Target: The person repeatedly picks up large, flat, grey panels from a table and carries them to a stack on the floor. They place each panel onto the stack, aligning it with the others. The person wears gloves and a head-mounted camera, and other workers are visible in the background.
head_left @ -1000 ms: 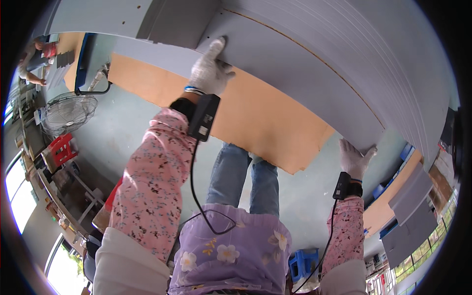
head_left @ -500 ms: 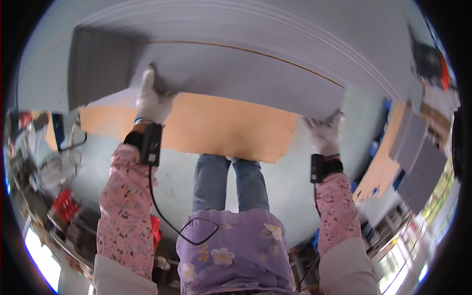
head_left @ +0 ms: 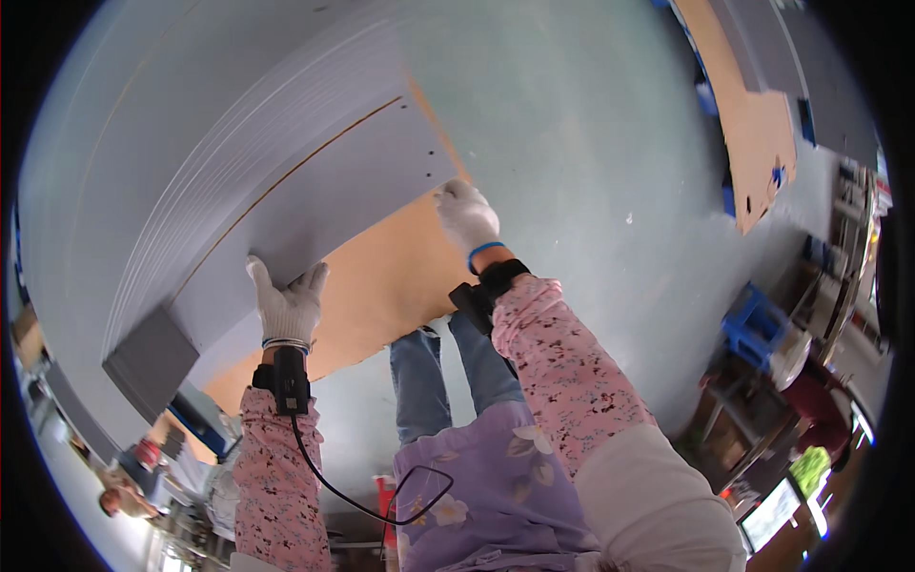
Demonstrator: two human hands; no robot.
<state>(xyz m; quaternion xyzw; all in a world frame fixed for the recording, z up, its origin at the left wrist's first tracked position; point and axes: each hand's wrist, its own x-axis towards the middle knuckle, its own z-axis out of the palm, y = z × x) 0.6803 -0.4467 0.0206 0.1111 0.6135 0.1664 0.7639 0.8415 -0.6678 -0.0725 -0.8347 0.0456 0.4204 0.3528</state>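
Observation:
A long grey panel (head_left: pixel 329 205) with a brown line along it and small dark holes near its right end lies slantwise before me. My left hand (head_left: pixel 289 307), in a white glove, rests on its near edge with thumb and fingers spread. My right hand (head_left: pixel 467 214), gloved too, is closed at the panel's near right corner; its fingertips are partly hidden. Under the near edge lies a tan cardboard sheet (head_left: pixel 381 286), reaching toward my legs. Beyond the panel are stacked grey boards (head_left: pixel 219 143), their edges showing as pale lines.
A short grey block of boards (head_left: pixel 151 362) stands at the left end. To the right are a tan sheet (head_left: pixel 753 133) and grey panels (head_left: pixel 839 86). A blue stool (head_left: pixel 753 324) stands near shelving at right. Another person (head_left: pixel 138 481) is far left.
My view has turned, so the panel now slants up to the right. The panel sits lower against the cardboard, and my right hand has closed at its right corner.

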